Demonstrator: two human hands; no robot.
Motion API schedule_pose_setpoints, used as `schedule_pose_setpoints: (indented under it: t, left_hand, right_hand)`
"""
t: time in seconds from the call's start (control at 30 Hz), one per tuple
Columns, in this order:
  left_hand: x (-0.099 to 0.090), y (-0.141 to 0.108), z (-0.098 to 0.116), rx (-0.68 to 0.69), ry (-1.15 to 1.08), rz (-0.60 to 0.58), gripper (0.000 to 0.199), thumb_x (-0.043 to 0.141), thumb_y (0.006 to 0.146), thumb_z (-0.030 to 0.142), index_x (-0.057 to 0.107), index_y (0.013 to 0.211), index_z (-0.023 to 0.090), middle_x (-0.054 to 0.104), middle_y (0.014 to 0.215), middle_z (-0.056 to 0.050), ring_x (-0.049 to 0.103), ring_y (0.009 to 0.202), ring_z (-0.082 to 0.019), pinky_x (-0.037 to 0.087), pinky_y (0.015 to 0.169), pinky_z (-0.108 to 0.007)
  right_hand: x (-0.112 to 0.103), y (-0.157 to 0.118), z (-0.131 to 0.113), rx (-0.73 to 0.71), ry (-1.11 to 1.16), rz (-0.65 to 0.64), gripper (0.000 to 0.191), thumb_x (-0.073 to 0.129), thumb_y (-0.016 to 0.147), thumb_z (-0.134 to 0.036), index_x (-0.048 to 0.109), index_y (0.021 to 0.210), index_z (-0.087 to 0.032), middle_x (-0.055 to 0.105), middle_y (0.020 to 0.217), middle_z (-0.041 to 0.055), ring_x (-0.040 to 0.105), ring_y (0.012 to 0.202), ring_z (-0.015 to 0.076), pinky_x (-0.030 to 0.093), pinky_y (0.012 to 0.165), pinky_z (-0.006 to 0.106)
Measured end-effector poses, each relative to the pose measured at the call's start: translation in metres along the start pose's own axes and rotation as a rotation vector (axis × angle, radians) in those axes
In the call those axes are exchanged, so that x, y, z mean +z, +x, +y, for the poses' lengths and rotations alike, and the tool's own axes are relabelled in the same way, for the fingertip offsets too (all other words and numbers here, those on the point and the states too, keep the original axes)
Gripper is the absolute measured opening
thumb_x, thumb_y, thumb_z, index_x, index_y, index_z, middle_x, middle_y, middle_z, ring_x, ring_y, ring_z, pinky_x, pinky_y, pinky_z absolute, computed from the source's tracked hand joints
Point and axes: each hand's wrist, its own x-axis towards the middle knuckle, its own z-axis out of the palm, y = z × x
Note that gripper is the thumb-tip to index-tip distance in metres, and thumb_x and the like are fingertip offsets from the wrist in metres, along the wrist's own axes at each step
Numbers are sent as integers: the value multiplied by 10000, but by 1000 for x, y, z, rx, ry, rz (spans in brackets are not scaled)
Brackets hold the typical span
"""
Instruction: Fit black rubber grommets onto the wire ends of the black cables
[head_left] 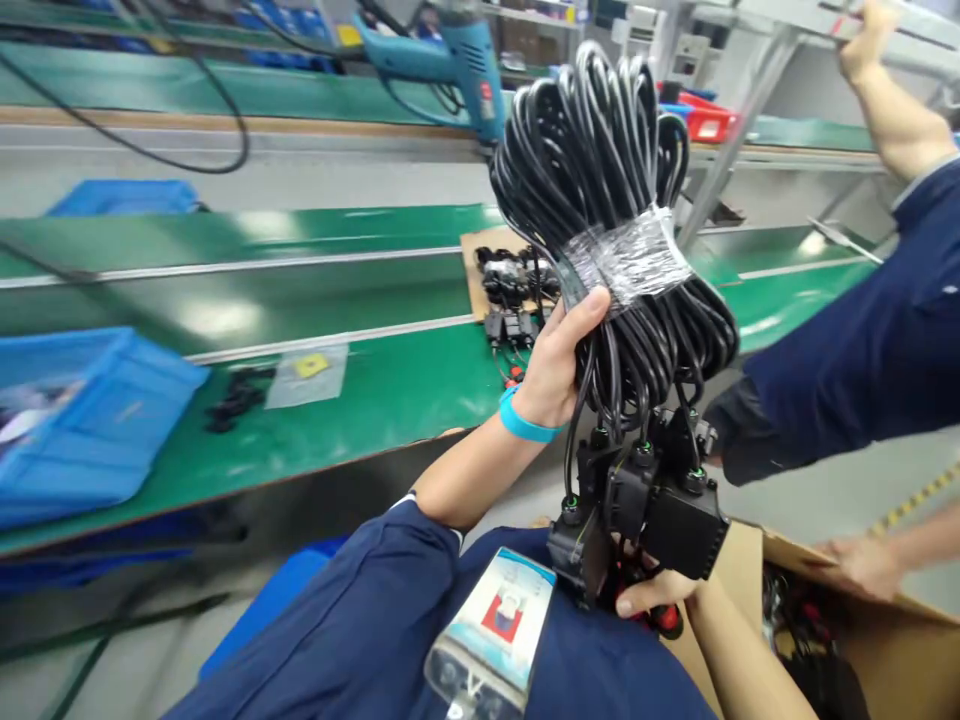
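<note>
My left hand (559, 360), with a light-blue wristband, is wrapped round a thick coiled bundle of black cable (592, 140) held upright. Clear plastic film (630, 258) binds the bundle round its middle. From its lower end hang several black box-shaped adapters (686, 525) with green-ringed cable entries. Beneath them my right hand (660, 592) is closed on the lower leads, beside red-and-black connectors (667, 620). Its fingers are partly hidden behind the adapters. On the bench behind, similar smaller cable bundles (510, 280) lie on a piece of cardboard (474, 262).
A green bench (405, 395) carries a blue bin (97, 420), a plastic bag (307, 375) and small black parts (238, 398). A teal heat gun (472, 70) hangs above. At right, a co-worker's sleeve (855, 340) is close; another hand (874, 565) touches an open carton (900, 640) with cables.
</note>
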Motion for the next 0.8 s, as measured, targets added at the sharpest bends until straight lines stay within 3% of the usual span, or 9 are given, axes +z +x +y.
schedule_pose_setpoints:
  t: [0.1, 0.23, 0.33, 0.53, 0.67, 0.8]
  left_hand:
    - [-38, 13, 16, 124, 18, 105, 378, 757, 866, 425, 687, 1120, 154, 694, 1325, -66, 520, 1409, -319, 394, 1219, -454]
    - [-90, 18, 41, 241, 30, 267, 358, 847, 768, 411, 716, 969, 145, 771, 1144, -62, 574, 1356, -327, 427, 1200, -444]
    - [-127, 3, 52, 310, 48, 382, 436, 869, 731, 475, 726, 993, 156, 786, 1087, -60, 593, 1333, -331, 460, 1180, -434]
    - [-184, -47, 61, 492, 52, 630, 664, 769, 724, 718, 726, 1142, 204, 745, 1244, -78, 574, 1351, -343, 501, 1143, -459]
    - [-217, -69, 72, 557, 49, 787, 650, 852, 681, 628, 727, 1155, 203, 761, 1210, -76, 592, 1329, -343, 509, 1133, -472]
    - [-265, -82, 84, 581, -25, 903, 522, 861, 730, 489, 728, 1143, 198, 797, 1096, -55, 684, 1204, -295, 528, 1113, -440]
  right_hand:
    - [-35, 21, 10, 113, 300, -159, 386, 856, 706, -453, 711, 875, -138, 720, 786, 75, 681, 718, 172, 564, 674, 265]
    - [-93, 34, 16, 152, 434, -100, 492, 825, 685, -565, 636, 862, -146, 667, 659, 35, 616, 539, 129, 497, 521, 218]
    - [-125, 51, 6, 155, 425, -148, 452, 822, 695, -520, 619, 801, -131, 623, 618, 31, 626, 533, 142, 482, 492, 215]
    - [-155, 97, -18, 226, 483, -268, 422, 876, 676, -364, 623, 916, -126, 649, 748, 39, 682, 598, 164, 504, 513, 214]
    - [-171, 142, -28, 205, 489, -171, 407, 818, 777, -346, 668, 1103, -154, 657, 825, 29, 684, 657, 147, 544, 592, 230]
    - [-174, 201, -30, 276, 529, -92, 485, 826, 763, -313, 681, 1214, -213, 688, 943, 37, 655, 673, 120, 537, 583, 208]
